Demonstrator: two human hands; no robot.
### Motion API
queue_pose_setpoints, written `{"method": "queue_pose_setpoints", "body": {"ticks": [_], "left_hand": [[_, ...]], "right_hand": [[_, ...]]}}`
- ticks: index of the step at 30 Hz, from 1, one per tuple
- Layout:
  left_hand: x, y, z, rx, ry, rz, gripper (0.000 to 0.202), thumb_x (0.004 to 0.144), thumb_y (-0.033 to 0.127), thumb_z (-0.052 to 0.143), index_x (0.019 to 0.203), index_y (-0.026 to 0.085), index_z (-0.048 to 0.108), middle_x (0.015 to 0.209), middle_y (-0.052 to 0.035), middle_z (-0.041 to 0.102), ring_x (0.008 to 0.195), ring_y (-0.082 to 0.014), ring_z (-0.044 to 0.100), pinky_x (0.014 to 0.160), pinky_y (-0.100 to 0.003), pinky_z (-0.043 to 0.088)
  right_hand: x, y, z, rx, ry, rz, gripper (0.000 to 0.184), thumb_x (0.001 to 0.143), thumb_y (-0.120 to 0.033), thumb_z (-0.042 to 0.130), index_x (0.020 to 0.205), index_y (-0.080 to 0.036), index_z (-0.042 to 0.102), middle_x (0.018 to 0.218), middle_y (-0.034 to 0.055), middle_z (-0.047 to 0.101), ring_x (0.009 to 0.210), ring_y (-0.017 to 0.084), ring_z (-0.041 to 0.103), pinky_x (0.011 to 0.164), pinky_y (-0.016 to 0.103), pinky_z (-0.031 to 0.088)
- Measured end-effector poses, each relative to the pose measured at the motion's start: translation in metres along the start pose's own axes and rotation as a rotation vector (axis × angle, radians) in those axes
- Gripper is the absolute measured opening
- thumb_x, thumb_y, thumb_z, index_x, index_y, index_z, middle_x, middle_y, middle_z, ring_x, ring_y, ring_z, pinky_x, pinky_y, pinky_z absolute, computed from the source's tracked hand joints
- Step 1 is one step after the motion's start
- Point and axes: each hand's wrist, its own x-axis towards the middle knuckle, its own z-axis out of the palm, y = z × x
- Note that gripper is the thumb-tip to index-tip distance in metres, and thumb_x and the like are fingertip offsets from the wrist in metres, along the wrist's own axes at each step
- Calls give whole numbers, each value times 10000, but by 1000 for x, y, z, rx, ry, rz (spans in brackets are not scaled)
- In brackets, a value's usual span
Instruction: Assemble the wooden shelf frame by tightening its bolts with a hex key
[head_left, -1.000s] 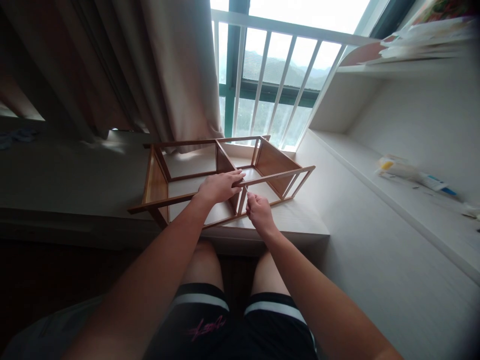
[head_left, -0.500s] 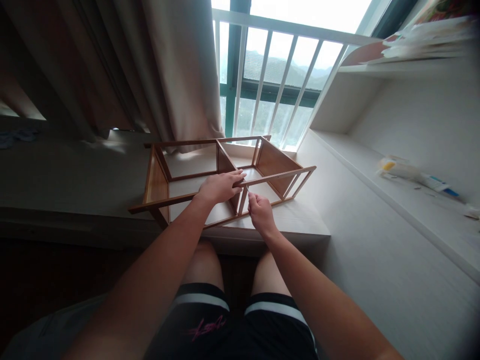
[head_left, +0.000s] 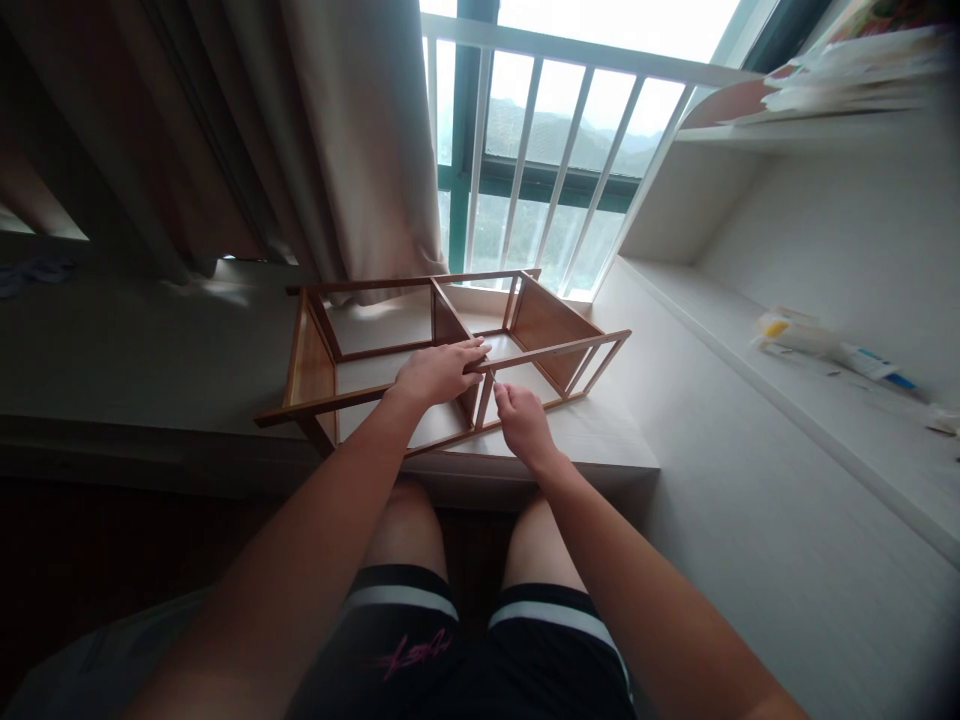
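Note:
A brown wooden shelf frame (head_left: 315, 365) lies on its side on the white desk (head_left: 600, 440) under the window. My left hand (head_left: 439, 372) rests on the frame's near top rail, fingers laid over it and curled round the bar. My right hand (head_left: 523, 422) is closed in a pinch just below that rail, by a short upright slat; what it pinches is too small to make out.
A beige curtain (head_left: 360, 150) hangs behind the frame, beside a window with white bars (head_left: 555, 160). White wall shelves on the right hold a tube (head_left: 825, 345) and stacked papers (head_left: 855, 70). My knees in dark shorts sit under the desk edge.
My right hand has shifted slightly at the slat, its fingers turning a little. The left hand and the frame have stayed in place.

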Motion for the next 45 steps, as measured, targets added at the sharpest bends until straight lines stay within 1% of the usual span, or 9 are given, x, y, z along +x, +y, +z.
{"method": "queue_pose_setpoints", "body": {"ticks": [4, 6, 9, 21, 34, 38, 42, 43, 45], "left_hand": [[0, 1, 1, 6, 2, -1, 563, 835, 575, 415, 1386, 517, 317, 1499, 153, 325, 1203, -222, 560, 1011, -365, 466], [0, 1, 1, 11, 4, -4, 559, 836, 577, 412, 1385, 513, 325, 1501, 149, 323, 1202, -220, 561, 1013, -361, 464], [0, 0, 2, 16, 1, -8, 570, 833, 576, 419, 1390, 512, 315, 1506, 145, 316, 1198, -222, 564, 1016, -364, 461], [1, 0, 2, 12, -14, -17, 566, 829, 581, 415, 1384, 501, 338, 1511, 138, 312, 1197, -224, 561, 1024, -365, 454], [2, -1, 2, 15, -9, -11, 558, 828, 597, 399, 1377, 515, 337, 1507, 155, 310, 1196, -231, 560, 1009, -381, 465], [1, -1, 2, 12, -8, -7, 559, 829, 593, 397, 1379, 512, 337, 1506, 154, 312, 1196, -234, 561, 1011, -389, 464], [1, 2, 0, 11, -20, -40, 558, 828, 584, 415, 1376, 508, 349, 1505, 143, 323, 1195, -219, 560, 1030, -357, 449], [1, 2, 0, 10, -20, -42, 558, 827, 586, 418, 1375, 510, 349, 1504, 144, 326, 1195, -217, 559, 1029, -354, 450], [1, 2, 0, 10, -16, -33, 560, 825, 592, 417, 1375, 512, 348, 1502, 147, 327, 1195, -221, 560, 1020, -358, 457]], "right_hand": [[-1, -10, 2, 789, -295, 329, 382, 879, -413, 411, 633, -208, 204, 476, -63, 208, 429, 84, 224, 429, 216, 184], [-2, -14, 1, 978, -350, 386, 374, 876, -371, 421, 647, -206, 175, 480, -70, 189, 417, 75, 202, 407, 203, 168], [-5, -15, 1, 1035, -326, 422, 372, 866, -367, 451, 654, -205, 193, 468, -75, 206, 396, 68, 221, 386, 197, 146], [-3, -9, 8, 785, -158, 355, 404, 809, -437, 531, 635, -203, 252, 425, -87, 260, 342, 54, 294, 357, 188, 152], [2, -4, 10, 585, -125, 252, 406, 834, -471, 495, 623, -210, 267, 429, -82, 251, 356, 50, 221, 366, 200, 155], [4, -1, 5, 255, -55, 92, 408, 864, -496, 449, 603, -200, 344, 470, -42, 334, 421, 68, 265, 445, 229, 192], [1, 1, 0, -212, 143, -120, 384, 850, -483, 516, 607, -191, 466, 551, 0, 389, 542, 98, 290, 552, 251, 184], [0, 1, -1, -223, 162, -121, 367, 843, -477, 534, 617, -194, 475, 555, -2, 376, 551, 102, 285, 559, 251, 182], [-1, -1, 0, -41, 82, -31, 366, 840, -465, 543, 614, -195, 443, 539, -13, 344, 539, 100, 278, 544, 245, 188]]}}
